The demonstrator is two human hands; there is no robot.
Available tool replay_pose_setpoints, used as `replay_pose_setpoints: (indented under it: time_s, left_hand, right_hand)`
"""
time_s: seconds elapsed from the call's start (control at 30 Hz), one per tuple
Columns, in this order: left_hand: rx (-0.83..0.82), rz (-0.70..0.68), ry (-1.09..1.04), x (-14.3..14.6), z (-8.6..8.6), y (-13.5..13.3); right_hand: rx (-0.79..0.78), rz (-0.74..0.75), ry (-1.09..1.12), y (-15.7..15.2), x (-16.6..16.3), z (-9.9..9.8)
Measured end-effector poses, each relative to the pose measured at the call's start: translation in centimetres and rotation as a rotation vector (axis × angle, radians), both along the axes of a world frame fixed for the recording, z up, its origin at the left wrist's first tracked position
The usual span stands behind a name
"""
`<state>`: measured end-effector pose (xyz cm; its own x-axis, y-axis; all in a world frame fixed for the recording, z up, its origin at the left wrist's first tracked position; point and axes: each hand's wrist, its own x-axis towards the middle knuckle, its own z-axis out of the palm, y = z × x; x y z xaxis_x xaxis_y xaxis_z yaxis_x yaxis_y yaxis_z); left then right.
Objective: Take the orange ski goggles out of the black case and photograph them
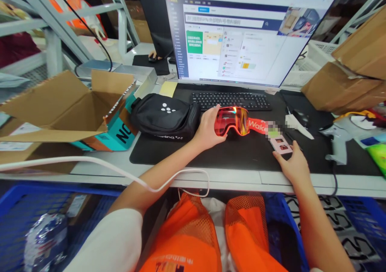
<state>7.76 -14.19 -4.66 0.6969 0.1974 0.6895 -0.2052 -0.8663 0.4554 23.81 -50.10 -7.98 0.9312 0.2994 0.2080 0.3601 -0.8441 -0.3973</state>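
Left hand (pixel 208 132): grip closed around the left end of the red ski goggles (pixel 231 121), fingers over the top of the frame, thumb below; goggles held just above the black desk mat (pixel 211 155), lens mirrored orange-red, facing the camera.

Goggle strap (pixel 259 126): red with white lettering, trailing right from the frame toward a small blurred patch.

Right hand (pixel 292 162): resting on the mat near the front edge of the bench (pixel 241 178), fingertips on a small pink card (pixel 281 145) lying flat on the mat; grip loose, whether the card is pinched or only touched cannot be told.

Black soft case (pixel 165 117): zipped pouch with white dots, lying on the mat just left of the goggles, touching the left hand's side.

Open cardboard box (pixel 64 107): flaps up, at the left of the bench, with a teal printed box (pixel 119 133) against its right side.

Black keyboard (pixel 230 100): behind the goggles, below the monitor (pixel 241 34), which is lit and shows software windows.

Yellow sticky note (pixel 168 89): on the mat, left of the keyboard.

Handheld scanner (pixel 337 137): grey, at right on the mat, well apart from the right hand.

Stacked cardboard boxes (pixel 346 79): far right, behind the scanner.

White cable (pixel 120 171): running across the front edge of the bench, looping below the left forearm.

Blue crates (pixel 36 223): beneath the bench.
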Motion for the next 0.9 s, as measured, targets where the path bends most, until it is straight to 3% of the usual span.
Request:
replay_pose_setpoints:
  time_s: [0.13, 0.23, 0.6, 0.9]
  left_hand:
    - [-0.153, -0.003, 0.002, -1.2, 1.1, -0.1]
    - [-0.181, -0.041, -0.012, -2.1, 1.5, -0.2]
    - [0.105, -0.097, -0.15, -3.6, 3.4, -0.9]
    - [0.028, -0.085, -0.152, -3.7, 3.0, -1.0]
  right_hand:
    - [-0.001, 0.007, -0.004, -0.1, 0.1, -0.1]
    - [0.008, 0.003, -0.008, 0.0, 0.0, -0.1]
    - [-0.016, -0.007, 0.016, -0.3, 0.3, -0.4]
    - [-0.02, -0.003, -0.003, -0.5, 0.3, -0.6]
